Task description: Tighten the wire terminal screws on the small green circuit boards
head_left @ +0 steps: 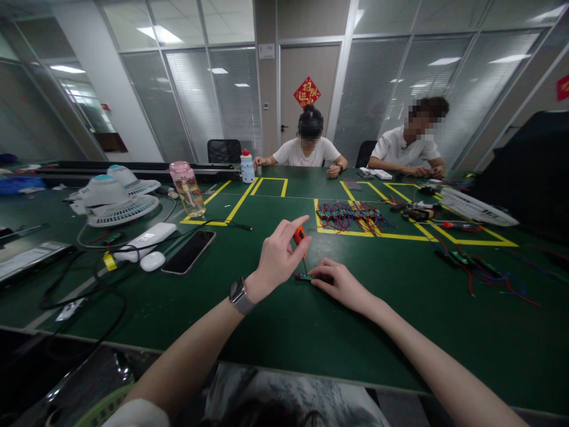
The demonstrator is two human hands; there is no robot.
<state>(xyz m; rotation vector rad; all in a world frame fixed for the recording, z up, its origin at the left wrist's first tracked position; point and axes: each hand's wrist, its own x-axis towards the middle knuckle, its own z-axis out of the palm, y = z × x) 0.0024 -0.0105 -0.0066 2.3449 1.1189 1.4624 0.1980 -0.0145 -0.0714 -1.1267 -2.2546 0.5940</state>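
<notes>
The left hand (pixel 278 255) is raised off the green table (pixel 284 332), wrist bent back, a watch (pixel 240 295) on the forearm, which comes in from the lower left. Its thumb and fingertips are pinched together around the orange handle of a small screwdriver (pixel 300 240), which stands nearly upright, with its thin shaft pointing down onto a small circuit board (pixel 304 277). That board lies flat on the table, directly below the left hand's fingers.

The right hand (pixel 340 284) lies low on the table just to the right of the circuit board, palm down, its forearm reaching in from the lower right. Its fingers are stretched toward the board and press on the board's right end, pinning it against the table rather than closing around it.

Beyond the circuit board, farther across the table, a heap of similar boards with red and blue wires (pixel 349 214) sits inside a yellow-taped rectangle. To the board's left lies a dark phone (pixel 189 252), face up.
</notes>
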